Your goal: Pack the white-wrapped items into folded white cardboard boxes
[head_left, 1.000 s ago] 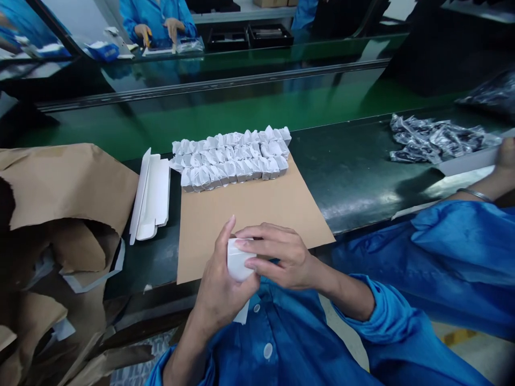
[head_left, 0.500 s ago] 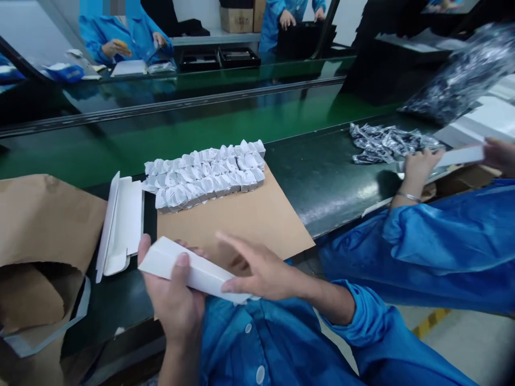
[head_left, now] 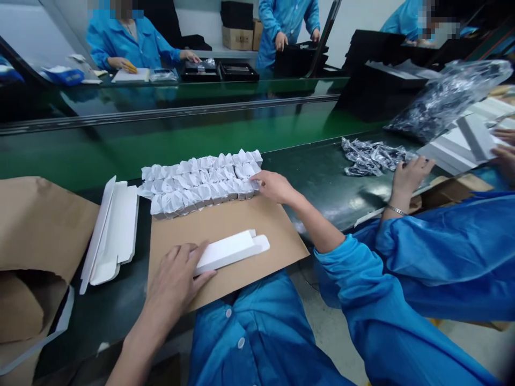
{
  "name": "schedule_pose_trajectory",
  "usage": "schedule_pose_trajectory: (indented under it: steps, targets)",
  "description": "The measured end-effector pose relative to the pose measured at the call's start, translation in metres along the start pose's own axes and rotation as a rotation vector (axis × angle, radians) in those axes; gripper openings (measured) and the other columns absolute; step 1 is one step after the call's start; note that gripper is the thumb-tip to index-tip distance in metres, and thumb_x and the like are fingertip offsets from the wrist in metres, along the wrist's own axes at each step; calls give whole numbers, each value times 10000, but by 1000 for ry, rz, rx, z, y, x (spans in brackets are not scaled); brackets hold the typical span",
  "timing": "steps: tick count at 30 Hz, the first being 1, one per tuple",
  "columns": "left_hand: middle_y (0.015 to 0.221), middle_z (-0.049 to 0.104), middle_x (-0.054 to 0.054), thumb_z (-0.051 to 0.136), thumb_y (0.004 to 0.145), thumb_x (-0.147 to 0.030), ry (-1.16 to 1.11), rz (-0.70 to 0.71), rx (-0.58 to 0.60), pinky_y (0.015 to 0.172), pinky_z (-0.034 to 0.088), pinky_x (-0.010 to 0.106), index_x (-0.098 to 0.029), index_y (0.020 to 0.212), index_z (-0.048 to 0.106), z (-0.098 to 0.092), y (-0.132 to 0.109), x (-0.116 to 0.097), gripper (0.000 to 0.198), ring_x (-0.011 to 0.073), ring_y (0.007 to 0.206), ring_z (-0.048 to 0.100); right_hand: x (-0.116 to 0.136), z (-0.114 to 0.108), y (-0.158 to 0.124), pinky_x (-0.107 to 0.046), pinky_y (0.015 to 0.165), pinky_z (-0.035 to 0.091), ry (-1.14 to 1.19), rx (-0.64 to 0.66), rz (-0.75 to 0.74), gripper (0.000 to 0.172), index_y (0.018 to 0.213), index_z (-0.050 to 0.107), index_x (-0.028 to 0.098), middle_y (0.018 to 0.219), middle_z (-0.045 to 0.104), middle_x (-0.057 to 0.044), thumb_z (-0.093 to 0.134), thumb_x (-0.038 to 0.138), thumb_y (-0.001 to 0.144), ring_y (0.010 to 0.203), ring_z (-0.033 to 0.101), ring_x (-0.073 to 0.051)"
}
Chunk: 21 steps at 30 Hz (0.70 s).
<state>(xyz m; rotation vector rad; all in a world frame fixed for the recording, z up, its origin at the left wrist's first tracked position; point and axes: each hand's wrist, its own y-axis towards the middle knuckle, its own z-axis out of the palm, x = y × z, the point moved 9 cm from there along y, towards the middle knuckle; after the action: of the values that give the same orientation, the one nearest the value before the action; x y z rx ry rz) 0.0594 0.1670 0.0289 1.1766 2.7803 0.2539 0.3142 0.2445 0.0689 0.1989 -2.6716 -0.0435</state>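
Observation:
A long, narrow white carton (head_left: 227,252) lies on a brown cardboard sheet (head_left: 281,228), its flap standing out open at the right end. My left hand (head_left: 181,273) grips the carton's left end, thumb on the near side and fingers over the far side. Beyond it, small pieces wrapped in white paper (head_left: 201,179) stand packed in three rows. My right hand (head_left: 276,186) reaches to the right end of these rows, its thumb and forefinger closed on one wrapped piece, mostly hidden by the fingers.
Flattened white cartons (head_left: 116,230) lie left of the sheet, beside a torn brown cardboard box (head_left: 40,225). To the right are black items in clear plastic (head_left: 372,156) and a co-worker's hand (head_left: 408,179). A green conveyor belt (head_left: 120,145) runs behind; other people work across it.
The carton has gone from being held up in both hands to lying on the cardboard under my left hand. My right hand has left it and moved forward to the wrapped pieces.

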Motion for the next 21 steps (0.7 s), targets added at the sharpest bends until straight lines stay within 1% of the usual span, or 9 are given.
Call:
schedule_pose_trajectory:
  steps: [2, 4, 7, 10, 11, 13, 16, 18, 21]
  targets:
    - [1040, 654, 127, 545, 887, -488, 5, -76, -5, 816, 501, 408, -210, 1302, 570, -1, -1, 10, 500, 293, 944, 591, -13, 2, 1, -337, 934, 440, -73, -22, 17, 534, 1330, 564, 161, 1344, 536, -136, 499, 32, 816, 1162, 557, -259]
    - [1038, 646, 124, 535, 884, -522, -7, -136, 19, 821, 498, 404, -202, 1263, 591, -1, -5, 19, 499, 293, 945, 593, -17, 6, -3, -342, 911, 437, -130, -25, 22, 580, 1361, 530, 181, 1321, 537, -135, 508, 39, 799, 1157, 549, -269]
    - [1130, 642, 139, 531, 865, -586, -21, -186, 51, 841, 489, 426, -179, 1275, 569, 1, -15, 28, 579, 321, 1015, 600, -21, 4, -18, -326, 830, 439, -194, -22, 48, 498, 1295, 569, 195, 1190, 608, -115, 478, 67, 822, 1044, 590, -254]
    - [1244, 620, 162, 495, 858, -640, -22, -171, 40, 848, 482, 451, -169, 1361, 492, 1, -21, 29, 689, 351, 1090, 587, -33, -8, -34, -315, 722, 433, -235, -12, 106, 389, 1198, 618, 176, 964, 667, -89, 486, 109, 839, 842, 615, -233]
    - [1261, 616, 165, 483, 861, -644, -20, -158, 37, 851, 479, 456, -170, 1370, 483, 1, -22, 28, 696, 356, 1098, 585, -37, -12, -38, -313, 708, 429, -245, -11, 118, 392, 1198, 620, 177, 945, 667, -87, 501, 111, 831, 825, 612, -232]
    - [1279, 611, 166, 465, 874, -629, -15, -130, 25, 863, 471, 467, -166, 1360, 491, 0, -19, 24, 672, 362, 1105, 582, -43, -16, -43, -315, 735, 431, -255, -10, 113, 450, 1227, 616, 194, 1051, 654, -101, 525, 82, 801, 917, 605, -246]
    - [1261, 625, 176, 434, 900, -599, 3, -78, -13, 881, 457, 486, -143, 1321, 525, -3, -12, 16, 628, 369, 1085, 588, -42, -10, -48, -313, 845, 431, -233, 9, 55, 502, 1238, 623, 206, 1252, 591, -107, 514, 23, 783, 1113, 551, -250]
    - [1218, 647, 185, 406, 912, -595, 13, -49, -27, 875, 456, 496, -127, 1303, 543, -2, -8, 12, 625, 372, 1046, 601, -39, -3, -53, -291, 852, 443, -189, 42, 21, 455, 1228, 629, 190, 1210, 621, -92, 547, 48, 804, 1069, 581, -216]
    - [1172, 669, 180, 399, 914, -585, -8, -63, 6, 847, 471, 496, -126, 1325, 534, 5, -5, 14, 631, 369, 1010, 619, -35, 3, -63, -282, 813, 476, -117, 67, -3, 424, 1247, 613, 169, 1127, 660, -79, 663, 198, 827, 944, 625, -188]
